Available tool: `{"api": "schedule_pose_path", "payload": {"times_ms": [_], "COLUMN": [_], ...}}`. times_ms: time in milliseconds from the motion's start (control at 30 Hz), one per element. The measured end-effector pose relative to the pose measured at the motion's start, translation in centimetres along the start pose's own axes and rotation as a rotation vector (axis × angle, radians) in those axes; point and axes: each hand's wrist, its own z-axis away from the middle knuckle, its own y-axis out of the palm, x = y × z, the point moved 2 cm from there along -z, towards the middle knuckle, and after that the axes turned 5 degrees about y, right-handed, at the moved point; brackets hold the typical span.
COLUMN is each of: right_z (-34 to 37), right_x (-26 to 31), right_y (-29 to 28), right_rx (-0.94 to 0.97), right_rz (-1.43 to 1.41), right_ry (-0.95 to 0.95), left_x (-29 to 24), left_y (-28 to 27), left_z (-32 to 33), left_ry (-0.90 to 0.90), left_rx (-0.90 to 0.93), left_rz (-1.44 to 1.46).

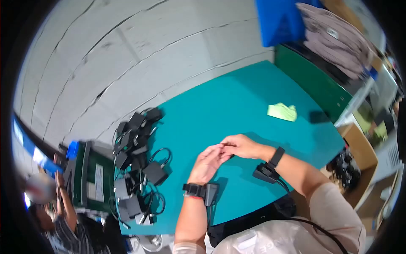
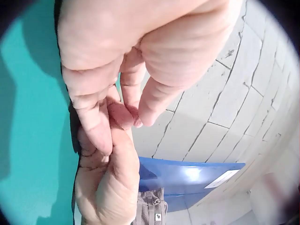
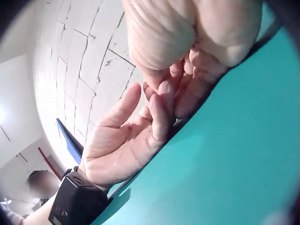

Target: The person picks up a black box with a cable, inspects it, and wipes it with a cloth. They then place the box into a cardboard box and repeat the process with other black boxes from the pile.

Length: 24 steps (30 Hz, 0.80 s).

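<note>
Hands (image 1: 206,164) (image 1: 243,146) touching; fingertips (image 3: 157,104) overlap, partly hidden.

Left hand (image 3: 119,147) against right hand (image 3: 171,40)

My surface (image 1: 220,106) is a plain teal green. Along its left side I have a jumbled heap of dark, boxy corded adapters (image 1: 154,173), some lying on others; toward the far right lies my crumpled pale-green cloth (image 1: 282,112).
</note>
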Motion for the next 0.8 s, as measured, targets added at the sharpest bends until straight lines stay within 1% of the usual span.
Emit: {"api": "schedule_pose_path", "payload": {"times_ms": [33, 67, 100, 133, 167, 233, 300, 333, 367, 433, 467, 533, 567, 633, 667, 700, 733, 767, 800], "right_z": [0.8, 2.1, 3.2, 4.2, 5.4, 7.1, 8.6, 9.0, 8.9, 7.2, 5.9, 4.4, 3.1, 1.0, 0.4, -0.2, 0.1, 0.4, 0.2], "right_x": [0.6, 0.7, 1.4, 2.3, 3.3, 2.5, 2.0, 1.1, -0.1, -2.7, -1.7, 1.1, 1.5, 2.5, 3.1, 2.6, 2.0, 1.4, 0.5], "right_y": [-0.5, -1.6, -3.0, -4.3, -6.0, -9.9, -12.7, -13.6, -14.3, -15.0, -14.3, -12.8, -11.8, -10.1, -9.2, -8.0, -6.7, -5.5, -5.0], "right_rx": [0.04, -0.005, -0.04, -0.064, -0.157, -0.5, -0.708, -0.725, -0.734, -0.757, -0.715, -0.479, -0.428, -0.651, -0.644, -0.617, -0.703, -0.786, -0.661], "right_rz": [-0.013, -0.025, 0.19, 0.407, 0.595, 0.886, 1.188, 1.311, 1.43, 1.356, 1.366, 0.825, 0.828, 0.602, 0.641, 0.629, 0.918, 1.209, 1.116], "right_ry": [0.032, 0.042, -0.052, -0.138, -0.144, -0.222, -0.082, 0.091, 0.252, 0.326, 0.265, 0.12, 0.09, -0.121, -0.002, -0.014, -0.1, -0.186, -0.133], "left_x": [0.1, 0.2, 0.1, 0.0, 0.0, 0.4, 0.1, 0.0, 0.2, 0.0, -0.1, -0.2, -0.2, -0.1, -0.2, -0.3, -0.3, -0.1, 0.0], "left_y": [-0.2, -0.8, -1.2, -1.2, -1.2, -1.1, -1.2, -0.9, -1.3, -1.2, -1.2, -0.9, -1.0, -1.1, -1.1, -0.9, -0.9, -1.1, -1.3], "left_z": [-0.1, 0.0, -0.3, -0.3, -0.3, -0.6, -0.6, -0.5, -0.6, -0.6, -0.3, -0.5, -0.5, -0.4, -0.4, -0.5, -0.5, -0.5, -0.6], "left_ry": [-0.042, -0.013, 0.034, 0.032, 0.029, 0.014, 0.021, 0.032, 0.03, 0.018, 0.071, 0.009, 0.046, 0.006, 0.026, 0.022, 0.007, 0.005, -0.006], "left_rx": [0.037, -0.008, -0.054, -0.069, -0.089, -0.073, -0.082, -0.1, -0.082, -0.043, -0.085, -0.07, -0.113, -0.062, -0.097, -0.082, -0.065, -0.088, -0.069], "left_rz": [-0.01, 0.048, 0.113, 0.133, 0.154, 0.134, 0.109, 0.108, 0.118, 0.139, 0.147, 0.138, 0.145, 0.151, 0.15, 0.132, 0.115, 0.115, 0.124]}}
